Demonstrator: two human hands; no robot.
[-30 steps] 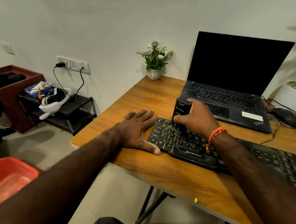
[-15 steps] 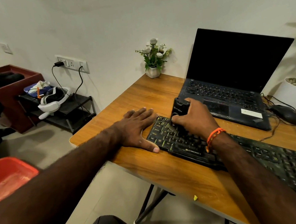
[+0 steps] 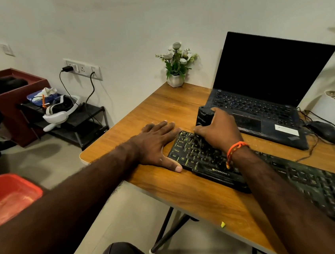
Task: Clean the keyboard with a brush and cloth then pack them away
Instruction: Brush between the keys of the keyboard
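Hands (image 3: 216,131) work at wooden desk (image 3: 190,190) against white wall (image 3: 131,23).

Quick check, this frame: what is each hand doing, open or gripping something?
Left hand: open, flat on the table against the keyboard end.
Right hand: fingers grip the black brush, held on the keys.

The wooden bench (image 3: 160,111) carries a black keyboard (image 3: 291,175), an open laptop (image 3: 263,104) behind it, a mouse (image 3: 326,132) (wired), a small flower pot (image 3: 175,80) at the far corner, and the left hand (image 3: 156,143), lying flat beside the keyboard.
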